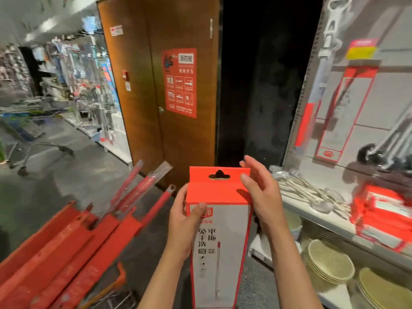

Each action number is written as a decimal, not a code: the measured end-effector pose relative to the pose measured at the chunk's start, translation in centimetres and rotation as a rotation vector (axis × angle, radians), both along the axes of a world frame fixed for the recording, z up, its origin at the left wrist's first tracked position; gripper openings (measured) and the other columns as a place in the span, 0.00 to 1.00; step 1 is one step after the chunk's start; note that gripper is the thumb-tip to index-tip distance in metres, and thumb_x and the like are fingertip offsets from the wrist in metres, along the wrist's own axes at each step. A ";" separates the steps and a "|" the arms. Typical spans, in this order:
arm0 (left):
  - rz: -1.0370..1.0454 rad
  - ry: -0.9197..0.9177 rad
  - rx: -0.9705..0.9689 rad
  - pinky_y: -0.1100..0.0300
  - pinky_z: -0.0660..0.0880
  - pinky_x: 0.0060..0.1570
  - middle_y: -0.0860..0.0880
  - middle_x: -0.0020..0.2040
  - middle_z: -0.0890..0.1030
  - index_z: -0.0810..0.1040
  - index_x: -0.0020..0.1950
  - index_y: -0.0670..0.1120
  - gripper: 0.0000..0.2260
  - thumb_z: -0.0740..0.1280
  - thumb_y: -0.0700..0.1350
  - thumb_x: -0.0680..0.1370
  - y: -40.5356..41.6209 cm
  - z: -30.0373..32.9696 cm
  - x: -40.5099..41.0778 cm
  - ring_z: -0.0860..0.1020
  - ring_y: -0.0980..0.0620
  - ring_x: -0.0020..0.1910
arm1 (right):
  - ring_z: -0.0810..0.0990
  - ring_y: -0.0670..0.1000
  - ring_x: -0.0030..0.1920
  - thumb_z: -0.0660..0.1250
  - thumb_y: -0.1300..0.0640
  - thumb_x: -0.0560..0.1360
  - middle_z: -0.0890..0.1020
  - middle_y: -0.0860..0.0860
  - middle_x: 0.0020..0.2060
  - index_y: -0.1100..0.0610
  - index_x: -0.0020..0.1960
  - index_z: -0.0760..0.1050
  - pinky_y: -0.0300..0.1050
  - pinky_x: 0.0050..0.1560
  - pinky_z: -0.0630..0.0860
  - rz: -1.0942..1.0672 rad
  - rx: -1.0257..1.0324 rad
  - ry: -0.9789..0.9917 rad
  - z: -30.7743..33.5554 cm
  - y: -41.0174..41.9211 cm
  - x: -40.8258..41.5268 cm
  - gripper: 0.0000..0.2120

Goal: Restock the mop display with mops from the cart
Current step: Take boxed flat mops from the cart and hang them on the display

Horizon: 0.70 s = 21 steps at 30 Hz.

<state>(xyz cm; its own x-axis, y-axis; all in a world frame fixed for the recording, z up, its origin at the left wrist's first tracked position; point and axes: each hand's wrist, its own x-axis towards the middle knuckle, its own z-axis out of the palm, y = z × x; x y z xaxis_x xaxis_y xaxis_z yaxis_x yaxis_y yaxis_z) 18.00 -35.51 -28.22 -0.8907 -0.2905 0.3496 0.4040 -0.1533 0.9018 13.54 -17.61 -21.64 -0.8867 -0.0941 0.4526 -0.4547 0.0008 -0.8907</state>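
- On your left, more boxed mops (73, 239) lie slanted in the cart (116, 284), red handles poking out of them.
- On your right, the display shelf (316, 216) carries a stack of red packs (383, 210); a boxed mop (347, 112) hangs on the panel above, and pale bowls (330, 262) sit below.
- Ahead are a wooden door (142, 90) with a red notice (180, 82) and a grey aisle floor (55, 175).
- Your left hand (184, 216) grips the upright mop box (219, 230) by its left edge, thumb on the front.
- Your right hand (259, 188) is spread, fingers touching the box's upper right corner.

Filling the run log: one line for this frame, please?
stage: mop box lifted | left hand: gripping box | right hand: open at box top | cart: more boxes | hung: no
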 end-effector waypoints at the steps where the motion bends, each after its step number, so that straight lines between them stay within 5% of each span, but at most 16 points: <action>1: -0.027 -0.015 -0.016 0.57 0.81 0.49 0.45 0.59 0.84 0.75 0.68 0.56 0.30 0.78 0.62 0.69 1.5 -0.6 -0.1 0.84 0.44 0.57 | 0.79 0.38 0.60 0.69 0.41 0.72 0.82 0.37 0.58 0.40 0.64 0.78 0.43 0.60 0.76 -0.030 0.021 0.002 -0.1 1.6 -0.3 0.21; 4: -0.120 -0.071 -0.030 0.53 0.81 0.50 0.42 0.59 0.83 0.75 0.68 0.53 0.32 0.79 0.62 0.68 5.9 -2.3 -0.7 0.83 0.40 0.57 | 0.82 0.39 0.50 0.72 0.52 0.74 0.84 0.35 0.46 0.40 0.49 0.82 0.43 0.54 0.76 -0.098 0.113 -0.039 -1.0 6.0 -1.2 0.07; 8: -0.233 -0.130 -0.061 0.51 0.82 0.49 0.42 0.59 0.83 0.74 0.68 0.55 0.33 0.79 0.63 0.67 10.9 -3.8 -1.5 0.84 0.39 0.56 | 0.84 0.44 0.45 0.75 0.59 0.73 0.86 0.42 0.40 0.41 0.37 0.83 0.47 0.51 0.78 -0.188 0.215 -0.109 -2.8 11.3 -1.4 0.13; 16: -0.379 -0.155 -0.120 0.43 0.82 0.54 0.45 0.59 0.84 0.76 0.65 0.61 0.32 0.79 0.66 0.65 18.6 -3.8 -4.5 0.84 0.42 0.57 | 0.83 0.42 0.41 0.76 0.53 0.70 0.86 0.42 0.38 0.43 0.36 0.84 0.42 0.45 0.74 -0.360 0.204 -0.181 -2.8 19.5 -1.7 0.06; 21: -0.444 -0.121 -0.091 0.43 0.80 0.57 0.44 0.60 0.83 0.75 0.68 0.54 0.37 0.79 0.67 0.63 22.0 -2.4 -7.6 0.83 0.42 0.58 | 0.85 0.48 0.42 0.73 0.44 0.64 0.86 0.44 0.37 0.41 0.37 0.85 0.56 0.50 0.81 -0.457 0.143 -0.160 -1.9 22.6 -3.7 0.04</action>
<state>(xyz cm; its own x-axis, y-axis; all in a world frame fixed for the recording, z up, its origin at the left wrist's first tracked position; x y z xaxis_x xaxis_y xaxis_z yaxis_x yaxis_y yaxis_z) 10.40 -13.47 -30.57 -0.9579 0.1554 0.2415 0.2077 -0.2058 0.9563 9.81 5.02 -23.56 -0.9089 0.2690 0.3186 -0.2371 0.2951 -0.9256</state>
